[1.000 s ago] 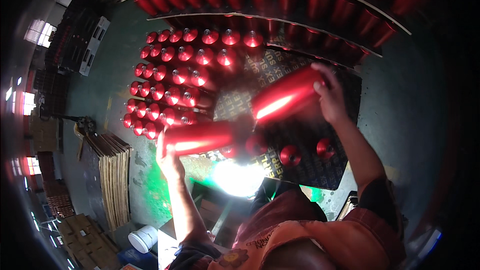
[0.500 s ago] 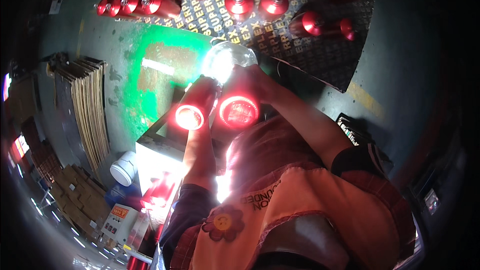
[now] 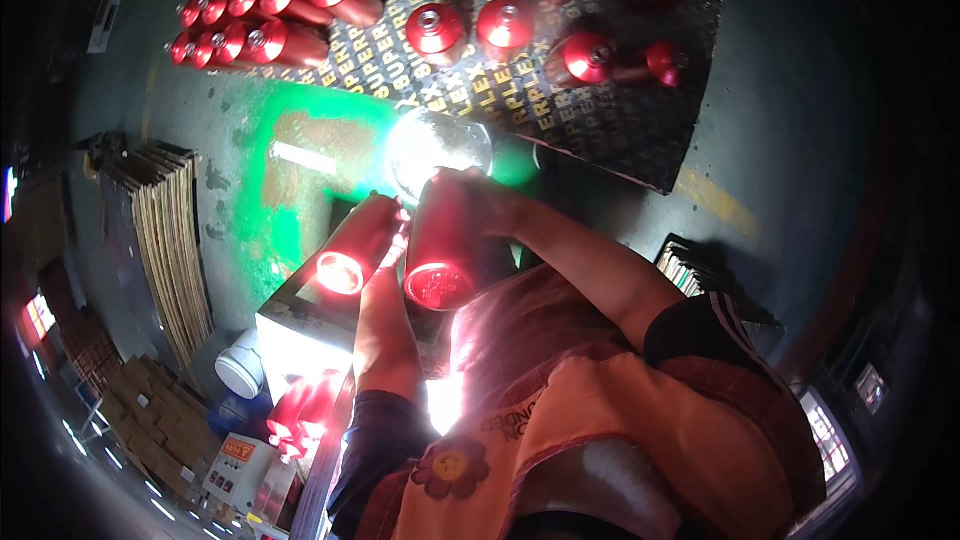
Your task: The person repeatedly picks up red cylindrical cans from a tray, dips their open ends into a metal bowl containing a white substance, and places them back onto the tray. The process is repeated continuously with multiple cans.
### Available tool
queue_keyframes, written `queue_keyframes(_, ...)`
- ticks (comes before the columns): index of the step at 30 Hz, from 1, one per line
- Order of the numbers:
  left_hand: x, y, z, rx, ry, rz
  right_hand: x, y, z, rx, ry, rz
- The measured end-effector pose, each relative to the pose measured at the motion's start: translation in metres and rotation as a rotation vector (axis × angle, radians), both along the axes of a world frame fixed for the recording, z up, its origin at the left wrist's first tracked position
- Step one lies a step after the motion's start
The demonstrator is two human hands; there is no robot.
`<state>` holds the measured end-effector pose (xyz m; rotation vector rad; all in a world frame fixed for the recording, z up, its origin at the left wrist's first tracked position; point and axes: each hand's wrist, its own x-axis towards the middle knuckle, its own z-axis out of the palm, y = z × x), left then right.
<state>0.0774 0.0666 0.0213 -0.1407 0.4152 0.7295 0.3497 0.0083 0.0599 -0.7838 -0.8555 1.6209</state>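
Note:
Two red metal cylinders are held up side by side with their round bottom ends facing me, in front of a bright round lamp point(image 3: 440, 153). My left hand point(image 3: 395, 240) is closed on the left cylinder point(image 3: 357, 245), which tilts down to the left. Around the far part of the right cylinder point(image 3: 437, 240) my right hand point(image 3: 490, 202) is wrapped, its fingers partly lost in shadow and glare. The right one looks larger and hangs nearly straight toward me. Their far ends are hidden by the hands and the lamp's glare.
Beyond the lamp, a dark printed board point(image 3: 640, 130) carries several standing red cylinders point(image 3: 433, 30), packed tightly at its left. A white-sided box point(image 3: 300, 340) stands at my left, with more red cylinders point(image 3: 305, 410) beside it. Farther left are stacked cardboard sheets point(image 3: 165, 240) and a white bucket point(image 3: 240, 365).
Both held cylinders have come lower and to the left in the view, still in my hands. The whole surroundings have shifted slightly left and down.

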Motion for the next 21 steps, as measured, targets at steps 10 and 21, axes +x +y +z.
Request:
queue_keyframes(10, 0.119, 0.045, 0.075, 0.598, 1.003, -0.021, 0.215, -0.091, 0.087, -0.181, -1.032, -0.475)
queue_keyframes(21, 0.323, 0.02, 0.076, 1.809, 1.524, -0.059, 0.246, -0.106, 0.037, -0.074, -1.467, -0.779)
